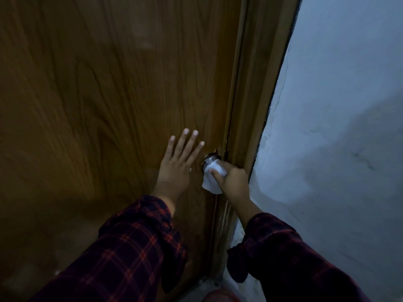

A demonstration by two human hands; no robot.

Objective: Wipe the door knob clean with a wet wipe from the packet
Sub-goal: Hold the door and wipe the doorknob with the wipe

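Plaid sleeves (130, 247) fill the bottom of my view, both arms reaching forward. My left hand (176, 164) lies flat on the wooden door (98, 94), fingers spread, gripping nothing. My right hand (233, 182) is clamped around a white wet wipe (210, 182), pressing it over the metal door knob (211, 159) just beside the door frame (250, 105). To the right stands a pale wall (338, 127).

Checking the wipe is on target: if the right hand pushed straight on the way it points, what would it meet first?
Probably the door knob: the right hand already presses the wet wipe against it, with the door right behind. Depth is hard to judge.
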